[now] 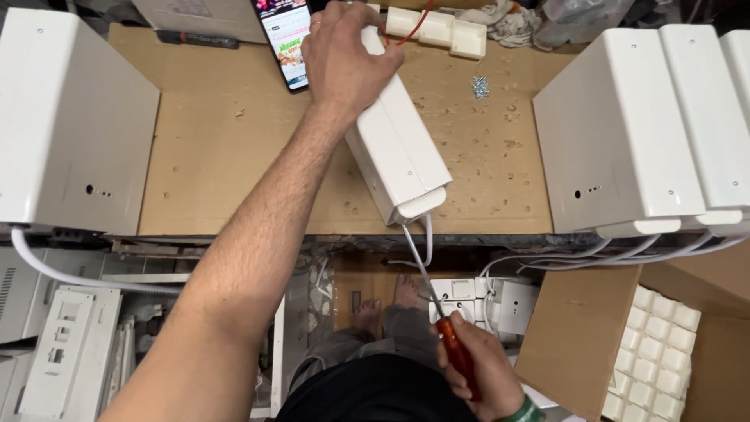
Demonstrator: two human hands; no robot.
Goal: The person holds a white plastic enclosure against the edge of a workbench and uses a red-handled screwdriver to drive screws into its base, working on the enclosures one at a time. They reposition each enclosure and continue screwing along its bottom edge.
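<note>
Pinning the white casing [398,148] down with my left hand [344,59], fingers wrapped over its far end, so it lies slanted across the plywood bench [226,133] with its near end overhanging the front edge. My right hand [476,371] is closed around the orange handle of the screwdriver [437,305], shaft angled up, tip at the near end cap of the casing where a white cable [428,242] drops out. Can't see the screw head itself, hidden under the lip.

To do this well, I'd judge: keep the shaft in line with the screw, push along the axis, don't let the left hand ease off or the casing will twist. Watch the cable, it sits just beside the tip.

Loose screws [480,86] lie well apart near the back, a phone [287,43] beside my left hand. Finished white units [625,133] stand to the right, another [62,117] to the left.
</note>
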